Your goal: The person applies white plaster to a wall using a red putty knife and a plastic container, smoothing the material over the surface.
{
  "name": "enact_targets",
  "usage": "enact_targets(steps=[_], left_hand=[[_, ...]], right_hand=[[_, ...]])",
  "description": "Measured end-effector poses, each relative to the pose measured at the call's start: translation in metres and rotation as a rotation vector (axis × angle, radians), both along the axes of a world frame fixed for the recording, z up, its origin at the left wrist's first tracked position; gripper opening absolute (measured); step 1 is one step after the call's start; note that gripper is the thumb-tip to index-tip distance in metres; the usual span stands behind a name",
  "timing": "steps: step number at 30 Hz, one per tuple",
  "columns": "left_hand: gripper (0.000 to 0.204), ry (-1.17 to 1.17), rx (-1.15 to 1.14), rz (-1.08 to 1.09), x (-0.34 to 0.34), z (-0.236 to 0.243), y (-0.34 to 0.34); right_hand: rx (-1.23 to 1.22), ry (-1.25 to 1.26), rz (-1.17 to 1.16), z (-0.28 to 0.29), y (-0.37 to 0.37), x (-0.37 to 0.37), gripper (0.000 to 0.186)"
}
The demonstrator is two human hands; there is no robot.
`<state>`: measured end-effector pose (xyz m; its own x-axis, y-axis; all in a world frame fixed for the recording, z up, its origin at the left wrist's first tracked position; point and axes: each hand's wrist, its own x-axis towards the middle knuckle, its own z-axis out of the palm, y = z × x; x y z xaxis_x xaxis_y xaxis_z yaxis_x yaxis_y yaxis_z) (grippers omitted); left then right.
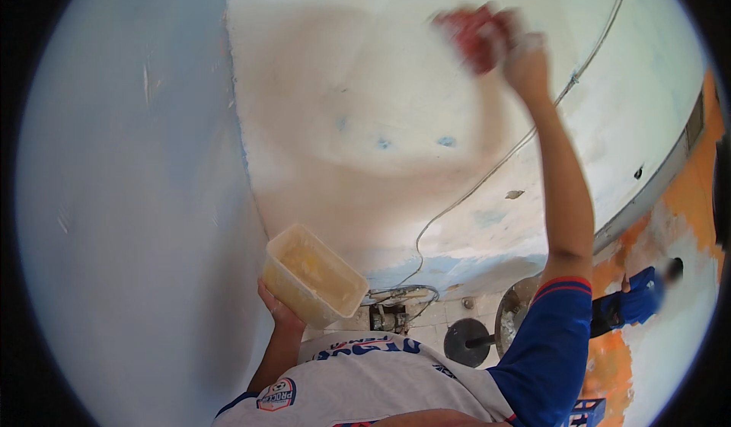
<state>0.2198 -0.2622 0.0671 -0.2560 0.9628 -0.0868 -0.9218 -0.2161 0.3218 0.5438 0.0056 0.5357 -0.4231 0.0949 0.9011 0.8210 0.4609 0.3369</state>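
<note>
To my right I see a person in a blue shirt [642, 297] beside a patchy orange-and-white wall [609, 366], and a blue plastic crate [591, 412]. Below me, a round black base with a post [459, 344] rests on pale floor tiles [434, 315]; a thin grey cable [575, 78] loops nearby.

The one head view looks out from above the person's white jersey with blue sleeves [365, 381], which lies closest, on the near side of the hands. Its wide fisheye lens faces the pale, blue-patched plaster wall [343, 84] beyond the hands and tips down to the light tiled floor [449, 311] below them. Both the low left hand [280, 309] and the raised right hand [525, 58] fit inside its round, dark-rimmed field.
</note>
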Motion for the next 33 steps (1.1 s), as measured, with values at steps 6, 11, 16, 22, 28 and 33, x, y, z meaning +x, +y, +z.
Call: enact_targets(steps=[6, 11, 16, 22, 28, 33], left_hand=[[0.085, 0.034, 0.003, -0.055, -0.011, 0.004, 0.006], [0.085, 0.022, 0.029, -0.023, -0.013, 0.004, 0.004], [0.085, -0.044, 0.040, -0.071, -0.007, 0.001, 0.009], [0.085, -0.012, -0.009, -0.009, -0.017, -0.008, -0.003], [0.085, -0.004, 0.037, 0.011, -0.019, 0.004, -0.006], [0.084, -0.008, 0.068, -0.010, -0.025, 0.012, 0.002]], right_hand=[[0.301, 0.350, 0.055, 0.071, -0.057, 0.031, 0.026], [0.022, -0.185, 0.234, -0.115, -0.059, -0.047, 0.031], [-0.265, -0.396, 0.167, -0.247, -0.058, -0.085, 0.031], [0.102, -0.143, 0.100, -0.082, -0.048, -0.040, 0.012], [0.141, 0.141, 0.158, -0.066, -0.060, -0.023, 0.021], [-0.183, -0.397, 0.353, -0.198, -0.078, -0.122, 0.011]])
